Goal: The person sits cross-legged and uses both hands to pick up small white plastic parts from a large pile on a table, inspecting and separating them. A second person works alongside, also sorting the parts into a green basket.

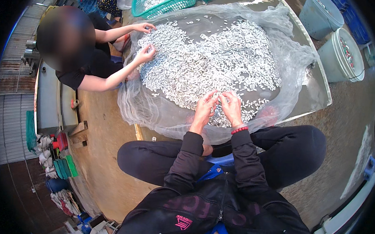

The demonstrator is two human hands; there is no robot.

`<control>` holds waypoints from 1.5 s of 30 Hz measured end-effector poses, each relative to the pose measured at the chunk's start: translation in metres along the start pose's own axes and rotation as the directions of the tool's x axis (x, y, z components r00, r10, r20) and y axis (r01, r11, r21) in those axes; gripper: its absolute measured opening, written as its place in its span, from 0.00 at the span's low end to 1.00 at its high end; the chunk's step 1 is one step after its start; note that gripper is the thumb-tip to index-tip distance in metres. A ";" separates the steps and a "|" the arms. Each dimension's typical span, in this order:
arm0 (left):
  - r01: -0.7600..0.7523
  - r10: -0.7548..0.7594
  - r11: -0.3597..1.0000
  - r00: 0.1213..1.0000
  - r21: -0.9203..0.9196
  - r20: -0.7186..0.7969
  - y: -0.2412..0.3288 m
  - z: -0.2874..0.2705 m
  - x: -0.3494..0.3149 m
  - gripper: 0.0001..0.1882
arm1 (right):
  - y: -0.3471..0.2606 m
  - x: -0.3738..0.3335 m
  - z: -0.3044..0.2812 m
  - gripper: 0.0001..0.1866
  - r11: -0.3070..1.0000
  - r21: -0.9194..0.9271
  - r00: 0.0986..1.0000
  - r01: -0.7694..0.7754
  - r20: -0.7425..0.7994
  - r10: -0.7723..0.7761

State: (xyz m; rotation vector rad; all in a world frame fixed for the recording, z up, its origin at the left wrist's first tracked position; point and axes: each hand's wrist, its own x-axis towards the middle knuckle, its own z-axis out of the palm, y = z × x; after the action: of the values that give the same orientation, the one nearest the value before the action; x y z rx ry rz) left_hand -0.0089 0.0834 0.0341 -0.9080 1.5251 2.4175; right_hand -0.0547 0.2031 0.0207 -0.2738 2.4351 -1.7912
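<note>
A wide heap of small silver metal pieces (236, 48), many with slots like tiny buckles, lies spread on a sheer white mesh cloth (296, 63). Over the near edge of this heap, my left hand (205, 107) is closed with thumb and fingers pinched around a small silver piece (215, 95). Close beside it, my right hand (231, 107) is also pinched, fingertips almost meeting the left ones. Whatever the right fingers hold is too small to make out. A red bracelet (239, 129) circles my right wrist.
Across the heap's left side, another person's hands (145, 53) reach to the pieces. A green basket (160, 11) with more pieces stands at the far edge. To the far right are grey buckets (338, 56), the nearer holding small coloured items. My crossed legs (295, 149) border the cloth.
</note>
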 end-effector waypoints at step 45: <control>-0.497 0.102 -0.249 0.840 0.831 0.533 -0.054 -0.039 0.114 0.18 | 0.086 -0.028 0.010 0.08 0.215 0.884 0.764 -0.415 0.211 0.609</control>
State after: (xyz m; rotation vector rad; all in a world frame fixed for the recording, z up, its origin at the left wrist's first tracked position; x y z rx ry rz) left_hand -0.0615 0.0537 -0.0830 0.3059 2.8185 0.4593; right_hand -0.0320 0.2242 -0.0652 0.7709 0.9484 -2.4262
